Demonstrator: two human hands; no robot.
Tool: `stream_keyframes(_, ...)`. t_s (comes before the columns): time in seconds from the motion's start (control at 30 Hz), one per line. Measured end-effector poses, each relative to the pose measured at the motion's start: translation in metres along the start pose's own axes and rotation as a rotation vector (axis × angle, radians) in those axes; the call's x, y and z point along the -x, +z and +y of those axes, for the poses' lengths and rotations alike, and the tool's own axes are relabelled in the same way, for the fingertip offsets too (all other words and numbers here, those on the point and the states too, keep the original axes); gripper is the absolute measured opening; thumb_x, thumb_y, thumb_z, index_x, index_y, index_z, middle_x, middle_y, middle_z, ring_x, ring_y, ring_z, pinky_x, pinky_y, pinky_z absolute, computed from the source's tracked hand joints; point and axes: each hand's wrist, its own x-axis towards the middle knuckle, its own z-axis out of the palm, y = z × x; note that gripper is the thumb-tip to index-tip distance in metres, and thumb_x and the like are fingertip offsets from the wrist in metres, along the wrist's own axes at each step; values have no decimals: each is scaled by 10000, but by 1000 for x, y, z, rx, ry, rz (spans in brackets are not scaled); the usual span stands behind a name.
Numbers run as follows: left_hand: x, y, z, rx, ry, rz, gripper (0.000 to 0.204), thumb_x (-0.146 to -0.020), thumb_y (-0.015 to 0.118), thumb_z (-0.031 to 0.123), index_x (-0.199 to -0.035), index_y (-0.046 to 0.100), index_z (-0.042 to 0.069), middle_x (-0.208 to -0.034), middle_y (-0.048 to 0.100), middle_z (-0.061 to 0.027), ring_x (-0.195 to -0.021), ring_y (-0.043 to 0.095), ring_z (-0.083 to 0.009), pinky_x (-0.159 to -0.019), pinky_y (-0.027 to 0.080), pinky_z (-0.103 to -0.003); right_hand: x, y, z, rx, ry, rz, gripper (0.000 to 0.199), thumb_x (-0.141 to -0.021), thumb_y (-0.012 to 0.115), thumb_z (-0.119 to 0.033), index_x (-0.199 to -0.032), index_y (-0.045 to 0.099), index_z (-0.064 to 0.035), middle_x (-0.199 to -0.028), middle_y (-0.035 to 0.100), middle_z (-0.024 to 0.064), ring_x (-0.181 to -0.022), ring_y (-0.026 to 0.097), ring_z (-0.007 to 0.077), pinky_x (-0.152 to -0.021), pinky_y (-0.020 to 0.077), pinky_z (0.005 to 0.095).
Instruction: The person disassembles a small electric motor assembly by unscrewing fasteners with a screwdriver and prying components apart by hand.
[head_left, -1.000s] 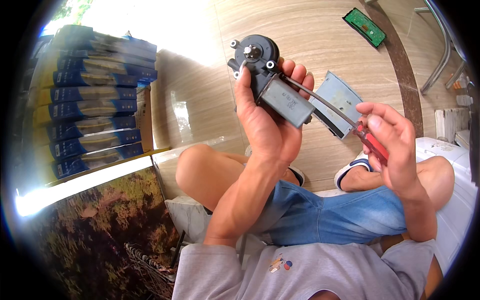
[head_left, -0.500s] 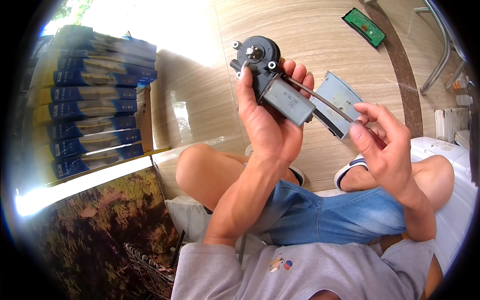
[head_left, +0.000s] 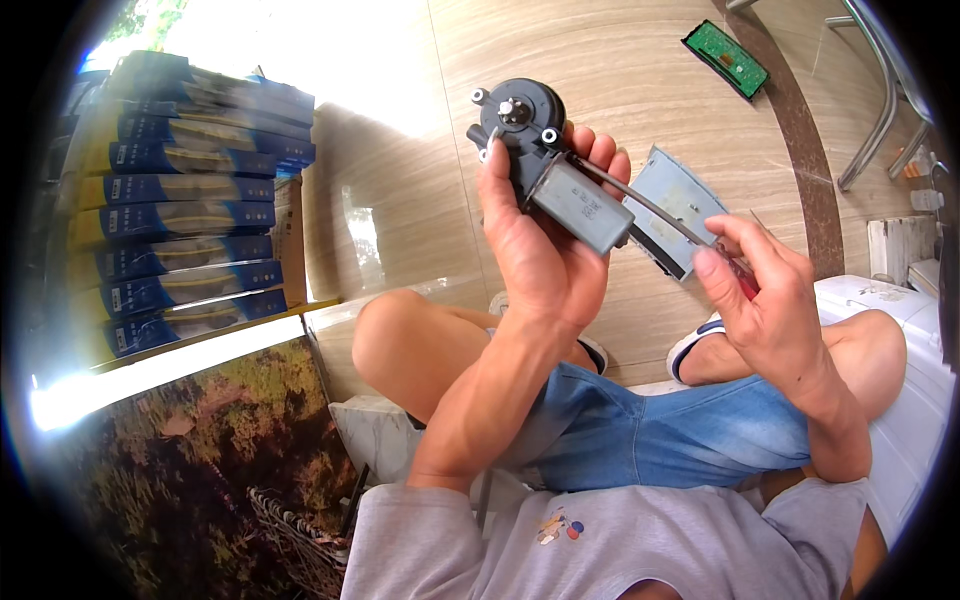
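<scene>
A small electric gear motor, with a grey metal body and a round black gear housing, rests in my left hand. My left thumb presses on the housing near a mounting lug, and the fingers wrap round from behind. In my right hand is a screwdriver with a long metal shaft and a red handle, pinched by the fingers. Its shaft runs alongside the motor body, and the tip reaches the side of the black housing; the exact contact point is hidden.
A light-blue metal cover lies on the tiled floor beyond my right hand. Farther off is a green circuit board in a black frame. Blue-and-yellow packages stand stacked on the left, and chair legs are at the right.
The motor has shifted slightly to the right and nearer. My right hand has turned a little on the screwdriver, so more of the red handle shows.
</scene>
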Motion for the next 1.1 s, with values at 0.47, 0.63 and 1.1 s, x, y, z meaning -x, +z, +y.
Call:
stream_keyframes(0.47, 3, -1, -2, 12, 10, 33, 491, -1002, 541, 449, -1153, 606, -14, -1033, 655, -104, -898, 630, -256, -1010, 513, -463, 1, 4, 0, 40, -27, 44, 168, -888, 714, -63, -1015, 644, 20, -835, 650, 155, -692, 677, 280, -613, 536, 374)
stream_keyframes(0.63, 3, 1, -4, -7, 7, 59, 515, -993, 552, 488, -1129, 607, -6, -969, 612, -105, -909, 621, -229, -981, 536, -442, 2, 0, 2, 81, -53, 31, 174, -884, 715, -54, -1024, 642, 21, -854, 640, 155, -696, 674, 270, -596, 532, 362)
stream_keyframes(1.1, 3, 1, -5, -33, -17, 111, 544, -992, 539, 524, -1122, 614, 1, -928, 579, -94, -922, 622, -224, -975, 545, -424, 1, -5, 2, 98, -76, 24, 192, -883, 694, -12, -1064, 633, 13, -903, 617, 132, -717, 654, 264, -632, 530, 343)
